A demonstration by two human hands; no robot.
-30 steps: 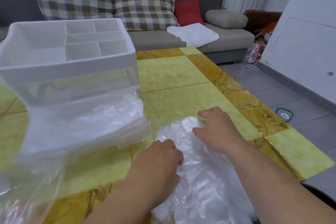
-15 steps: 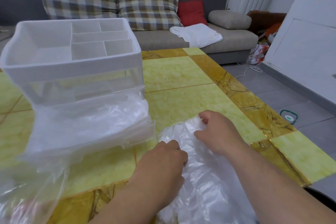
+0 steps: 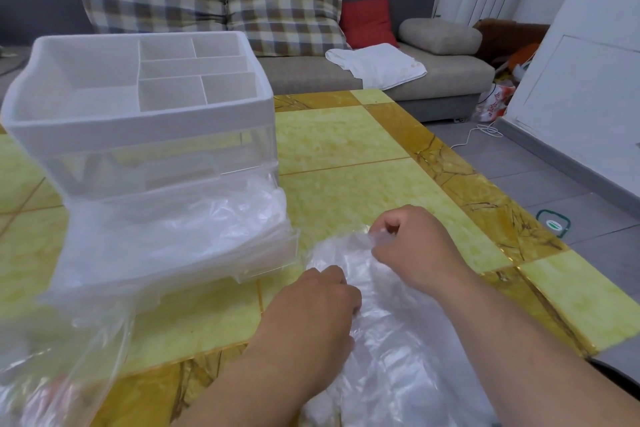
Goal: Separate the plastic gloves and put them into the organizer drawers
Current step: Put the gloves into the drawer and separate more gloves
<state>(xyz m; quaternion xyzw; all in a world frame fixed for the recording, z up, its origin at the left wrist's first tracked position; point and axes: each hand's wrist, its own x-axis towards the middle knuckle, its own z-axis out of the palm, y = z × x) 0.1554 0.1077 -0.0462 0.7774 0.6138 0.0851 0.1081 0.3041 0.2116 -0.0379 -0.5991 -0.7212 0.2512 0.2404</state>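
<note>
Pinches a bunched bit at the far end of the plastic gloves between the thumb and curled fingers of the right hand. Rests the left hand knuckles-up on the pile's near left side, fingertips tucked out of sight against the film; cannot tell whether gripping or only pressing. Has the pile heaped on the counter at its near edge, between both forearms, just right of the white organizer. Faces the organizer's bottom drawer, pulled out toward the camera and stuffed with more clear film, with the see-through drawer above pushed in. Has a loose clear bag near the left forearm, at the counter's near left corner.
</note>
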